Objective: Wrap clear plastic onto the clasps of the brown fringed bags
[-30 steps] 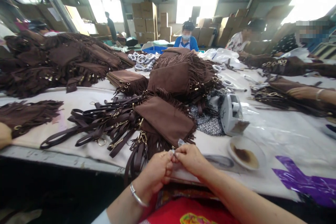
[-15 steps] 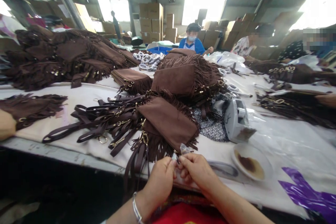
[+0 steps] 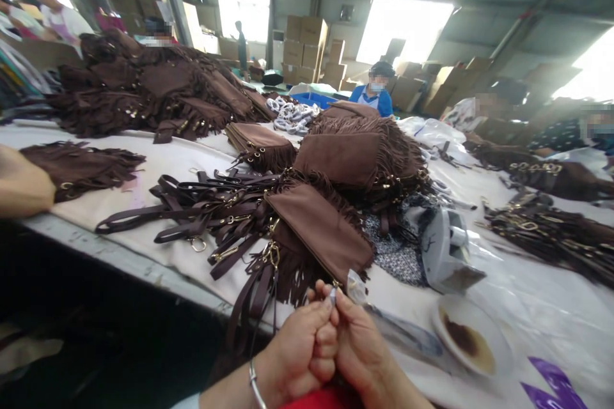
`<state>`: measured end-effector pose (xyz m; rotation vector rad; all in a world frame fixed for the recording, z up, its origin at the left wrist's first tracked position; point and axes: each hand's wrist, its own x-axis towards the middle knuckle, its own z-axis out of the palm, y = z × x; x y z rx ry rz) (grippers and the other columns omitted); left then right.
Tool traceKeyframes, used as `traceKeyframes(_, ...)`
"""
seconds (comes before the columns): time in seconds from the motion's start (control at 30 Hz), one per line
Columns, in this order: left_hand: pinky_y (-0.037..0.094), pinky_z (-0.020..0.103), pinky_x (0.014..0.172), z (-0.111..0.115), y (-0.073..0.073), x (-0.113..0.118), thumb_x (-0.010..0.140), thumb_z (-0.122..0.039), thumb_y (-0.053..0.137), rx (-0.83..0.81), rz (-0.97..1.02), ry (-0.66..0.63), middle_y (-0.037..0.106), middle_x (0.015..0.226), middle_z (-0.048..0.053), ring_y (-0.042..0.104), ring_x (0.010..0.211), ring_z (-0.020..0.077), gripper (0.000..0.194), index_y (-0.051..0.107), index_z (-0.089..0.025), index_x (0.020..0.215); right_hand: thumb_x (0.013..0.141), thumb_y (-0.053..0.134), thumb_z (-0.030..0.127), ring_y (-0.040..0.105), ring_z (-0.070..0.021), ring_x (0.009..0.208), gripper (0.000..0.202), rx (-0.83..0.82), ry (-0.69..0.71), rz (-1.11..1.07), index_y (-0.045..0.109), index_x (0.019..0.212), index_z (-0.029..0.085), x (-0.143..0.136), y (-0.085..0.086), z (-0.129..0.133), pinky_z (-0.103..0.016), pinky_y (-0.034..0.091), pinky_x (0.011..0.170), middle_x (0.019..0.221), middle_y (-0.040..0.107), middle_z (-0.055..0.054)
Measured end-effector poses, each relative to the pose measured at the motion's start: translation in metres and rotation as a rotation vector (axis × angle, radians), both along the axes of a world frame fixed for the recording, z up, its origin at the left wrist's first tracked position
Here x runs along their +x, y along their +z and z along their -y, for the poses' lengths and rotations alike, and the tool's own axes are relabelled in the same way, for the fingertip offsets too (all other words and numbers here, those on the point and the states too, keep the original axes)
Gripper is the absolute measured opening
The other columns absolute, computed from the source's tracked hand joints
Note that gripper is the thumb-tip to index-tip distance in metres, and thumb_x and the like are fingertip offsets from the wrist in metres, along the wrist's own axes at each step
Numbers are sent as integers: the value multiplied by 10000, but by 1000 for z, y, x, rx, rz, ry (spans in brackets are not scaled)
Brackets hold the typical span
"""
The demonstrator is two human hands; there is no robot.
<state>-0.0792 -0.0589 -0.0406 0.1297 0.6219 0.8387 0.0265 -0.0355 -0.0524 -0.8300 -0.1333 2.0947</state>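
A brown suede-like clutch bag (image 3: 326,227) with a fringed edge lies on the table right before me, its zipper corner pointing at my hands. My left hand (image 3: 302,342) is closed in a pinch at that corner, with its thumb against a small pale grey piece (image 3: 333,296). Pressed beside it, my right hand (image 3: 359,339) pinches the same piece from the other side. Just past the right fingertips sticks up a scrap of clear plastic (image 3: 356,286). The fingers hide most of what they hold. Dark brown straps (image 3: 187,204) with gold clasps lie left of the bag.
Stacked fringed bags (image 3: 340,153) stand behind, and a larger heap (image 3: 158,86) lies back left. To the right are a tape dispenser (image 3: 446,252) and a bowl with brown residue (image 3: 467,335). Another person's hand (image 3: 23,182) rests at the left edge. A co-worker (image 3: 374,92) sits opposite.
My hands have drawn closer together, the fingers now curled tight around the small piece. The view has turned a little left. The co-worker's hand at the far right has gone out of view.
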Motion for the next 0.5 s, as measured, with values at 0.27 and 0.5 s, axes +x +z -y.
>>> traceKeyframes(0.27,60,90,320,0,12,-6,828,-243,652,-27,451,-7,222,433,-137,13,360,3,215,479,-152,741,625,836,269,617,-212,1073,189,137,103,-204,695,726,193,1,-1,-12,-376,448,977,920,709,-1)
traceKeyframes(0.5,70,117,311,1,11,-1,736,-400,733,135,194,-137,209,390,-128,33,334,13,364,448,-187,658,664,791,194,625,-164,979,112,264,91,-237,697,712,154,4,14,-11,-275,456,926,830,686,-20)
